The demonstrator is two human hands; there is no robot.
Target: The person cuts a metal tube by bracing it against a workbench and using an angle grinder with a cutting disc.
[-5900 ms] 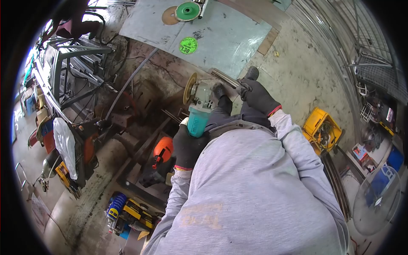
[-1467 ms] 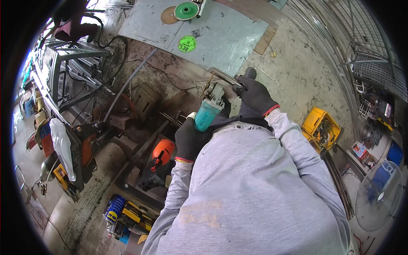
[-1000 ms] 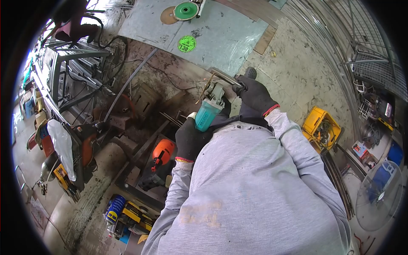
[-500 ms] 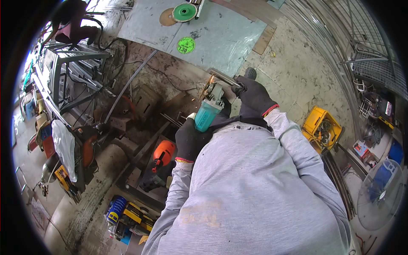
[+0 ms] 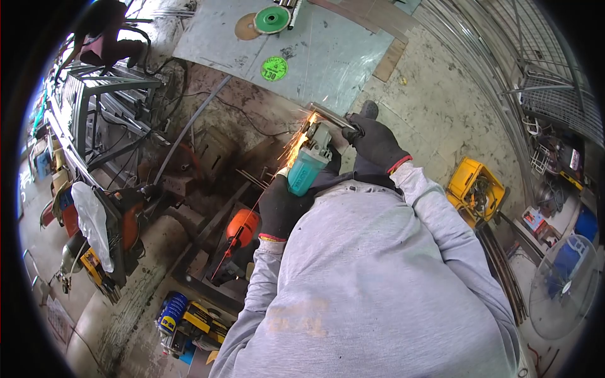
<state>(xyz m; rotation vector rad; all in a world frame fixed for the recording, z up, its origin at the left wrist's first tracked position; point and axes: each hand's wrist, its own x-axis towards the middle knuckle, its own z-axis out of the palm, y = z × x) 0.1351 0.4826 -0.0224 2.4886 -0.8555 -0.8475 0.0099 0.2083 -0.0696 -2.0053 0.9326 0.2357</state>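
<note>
My left hand (image 5: 282, 206), in a dark glove with a red-edged cuff, is closed round the teal body of an angle grinder (image 5: 305, 169). The grinder's head points away from me, and its disc meets the end of a metal bar (image 5: 333, 116). Orange sparks (image 5: 295, 146) spray from that contact down toward my left glove. My right hand (image 5: 377, 142), gloved the same way, grips the near end of the bar; the fingers wrap round it. My shoe tip (image 5: 369, 109) shows just beyond my right hand.
A metal sheet (image 5: 328, 60) lies ahead with a green disc (image 5: 272, 20) on it. An orange tool (image 5: 242, 228) stands by my left forearm. A yellow bin (image 5: 477, 192) sits right, near a fan (image 5: 564, 287). Metal frames (image 5: 104, 113) stand left; another person (image 5: 108, 38) is at upper left.
The sparks have grown from a few specks to a bright spray, with one streak reaching past the orange tool. Both hands keep nearly the same place and the same hold.
</note>
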